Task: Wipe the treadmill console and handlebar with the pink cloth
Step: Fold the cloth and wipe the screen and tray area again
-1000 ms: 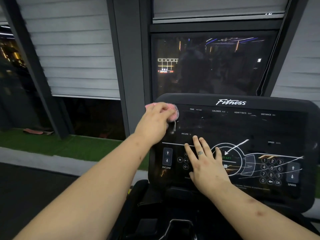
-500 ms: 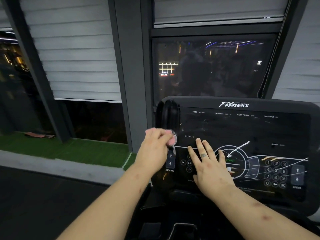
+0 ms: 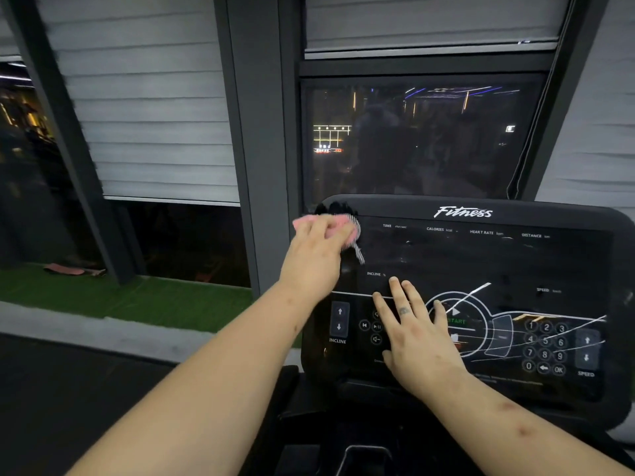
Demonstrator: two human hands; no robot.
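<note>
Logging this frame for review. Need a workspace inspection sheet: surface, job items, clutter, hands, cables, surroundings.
Surface: console, glossy black, readouts dark, printed START ring, number keypad, INCLINE and SPEED keys.
Job's things: cloth, pink, bunched at the console's top left corner.
Clutter: nothing seen.
Hands: left hand grips the cloth against the console; right hand lies flat on the console, fingers straight, left of START.
Cables: nothing seen.
Surroundings: dark window behind the console, grey blinds partly lowered, green turf strip below them.
</note>
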